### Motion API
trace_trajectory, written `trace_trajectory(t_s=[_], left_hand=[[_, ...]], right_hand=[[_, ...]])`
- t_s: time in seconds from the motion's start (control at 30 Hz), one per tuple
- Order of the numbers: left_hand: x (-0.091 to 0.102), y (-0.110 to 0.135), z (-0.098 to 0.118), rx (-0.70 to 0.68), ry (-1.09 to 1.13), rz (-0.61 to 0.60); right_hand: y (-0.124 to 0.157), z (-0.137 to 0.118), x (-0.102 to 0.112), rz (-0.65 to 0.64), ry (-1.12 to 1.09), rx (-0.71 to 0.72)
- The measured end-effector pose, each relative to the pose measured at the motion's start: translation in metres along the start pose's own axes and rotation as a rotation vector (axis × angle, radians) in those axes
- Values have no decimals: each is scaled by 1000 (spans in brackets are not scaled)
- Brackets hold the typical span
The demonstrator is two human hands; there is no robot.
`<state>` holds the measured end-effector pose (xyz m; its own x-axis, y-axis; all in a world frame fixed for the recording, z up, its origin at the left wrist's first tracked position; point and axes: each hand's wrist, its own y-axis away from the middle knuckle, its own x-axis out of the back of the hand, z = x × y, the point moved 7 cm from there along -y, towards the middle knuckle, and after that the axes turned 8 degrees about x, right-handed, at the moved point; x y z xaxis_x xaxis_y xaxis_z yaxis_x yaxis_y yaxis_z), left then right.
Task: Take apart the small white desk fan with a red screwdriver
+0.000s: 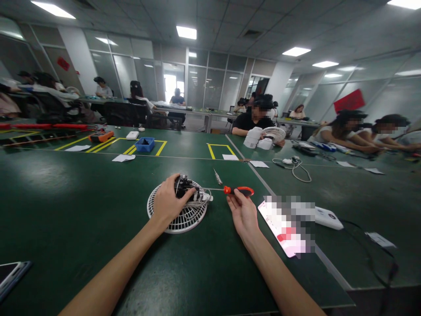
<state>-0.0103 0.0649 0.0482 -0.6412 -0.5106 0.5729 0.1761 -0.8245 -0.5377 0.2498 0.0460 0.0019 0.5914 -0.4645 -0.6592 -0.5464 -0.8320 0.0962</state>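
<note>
A white round fan grille (184, 219) lies flat on the green table (82, 206). On it sits a black motor unit (186, 186) with white wires. My left hand (169, 202) is closed around the motor's left side and holds it on the grille. My right hand (243, 210) grips the red and black handle of a screwdriver (238, 190), whose thin shaft points left and reaches the motor. A second small screwdriver (217, 177) lies loose on the table just behind.
A phone (286, 228) and a white power bank (329, 218) lie to my right. A blue tray (145, 144) and an orange tool (101, 136) sit far left. Several people work at the surrounding tables; one holds a fan (273, 134).
</note>
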Motion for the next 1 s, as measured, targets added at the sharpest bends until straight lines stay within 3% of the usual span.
trace_trajectory(t_s=[0.67, 1.0], left_hand=[[0, -1, 0, 4, 2, -8], [0, -1, -1, 4, 4, -10]], right_hand=[[3, 1, -3, -8, -79, -101], [4, 3, -2, -10, -43, -57]])
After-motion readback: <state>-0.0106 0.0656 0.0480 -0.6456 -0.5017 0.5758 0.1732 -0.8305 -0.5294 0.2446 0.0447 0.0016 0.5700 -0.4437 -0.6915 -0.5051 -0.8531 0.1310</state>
